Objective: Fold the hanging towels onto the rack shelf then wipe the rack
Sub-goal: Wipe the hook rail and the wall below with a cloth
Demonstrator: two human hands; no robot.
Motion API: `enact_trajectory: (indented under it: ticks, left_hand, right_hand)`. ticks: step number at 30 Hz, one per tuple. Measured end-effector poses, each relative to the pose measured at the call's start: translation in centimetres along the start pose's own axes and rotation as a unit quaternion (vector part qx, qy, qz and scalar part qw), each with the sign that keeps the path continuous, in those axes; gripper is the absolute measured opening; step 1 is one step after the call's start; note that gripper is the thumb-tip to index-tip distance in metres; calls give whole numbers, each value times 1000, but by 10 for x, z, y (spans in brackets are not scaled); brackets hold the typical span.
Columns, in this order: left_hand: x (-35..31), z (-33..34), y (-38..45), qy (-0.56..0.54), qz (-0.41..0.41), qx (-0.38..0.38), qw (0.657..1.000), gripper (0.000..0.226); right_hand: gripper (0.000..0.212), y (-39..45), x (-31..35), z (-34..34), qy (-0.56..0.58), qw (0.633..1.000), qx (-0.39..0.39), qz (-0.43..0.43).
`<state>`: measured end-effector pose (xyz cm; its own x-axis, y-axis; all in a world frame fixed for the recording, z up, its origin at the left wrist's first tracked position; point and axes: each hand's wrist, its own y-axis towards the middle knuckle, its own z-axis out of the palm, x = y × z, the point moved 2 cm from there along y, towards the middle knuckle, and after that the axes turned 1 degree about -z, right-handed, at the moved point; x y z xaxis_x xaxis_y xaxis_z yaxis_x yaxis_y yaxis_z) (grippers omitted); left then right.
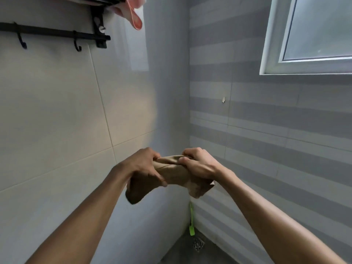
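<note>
Two bare hands hold one bunched tan-brown cloth towel [178,176] in mid-air near the tiled corner, the left hand [143,167] with fingers curled round its left end and thumb pressed on the fabric, the right hand [199,165] pinching its right end. Far up on the left wall hangs the black metal towel rack [57,34] with hooks, and a pink towel [134,14] droops from its shelf edge.
</note>
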<state>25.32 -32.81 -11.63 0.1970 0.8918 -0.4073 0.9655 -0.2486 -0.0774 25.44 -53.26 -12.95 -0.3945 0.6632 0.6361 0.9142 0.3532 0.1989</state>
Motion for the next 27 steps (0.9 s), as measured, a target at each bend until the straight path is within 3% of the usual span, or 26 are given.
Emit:
enact_trajectory:
  ticks: [2, 4, 7, 11, 14, 17, 19, 23, 27]
  left_hand:
    - [4, -9, 24, 44, -1, 0, 999, 12]
    - [7, -18, 52, 78, 9, -8, 997, 17]
    - [9, -18, 92, 55, 48, 17, 997, 28]
    - [8, -4, 135, -41, 100, 36, 993, 28]
    - [1, 2, 161, -128, 120, 80, 981, 10]
    - [-12, -1, 197, -212, 122, 104, 964, 53]
    - [-23, -2, 224, -245, 136, 94, 955, 50]
    - [-43, 1, 277, -243, 202, 54, 947, 18]
    - [-62, 0, 335, -238, 264, -64, 932, 32]
  right_hand:
    - [26, 15, -1, -3, -17, 999, 32, 1]
    - [34, 32, -11, -5, -80, 995, 55, 15]
    - [11, 56, -32, -10, -139, 989, 46, 33]
    - [26, 72, -62, -21, -123, 990, 23, 68]
    - [7, 83, -86, -30, -14, 996, 12, 90]
    - [8, 94, -104, -47, 103, 989, -17, 109]
    - [8, 103, -116, -60, 109, 988, -24, 110]
    - [37, 132, -147, -90, 144, 983, -43, 110]
    - [18, 172, -187, -125, 55, 986, -157, 28]
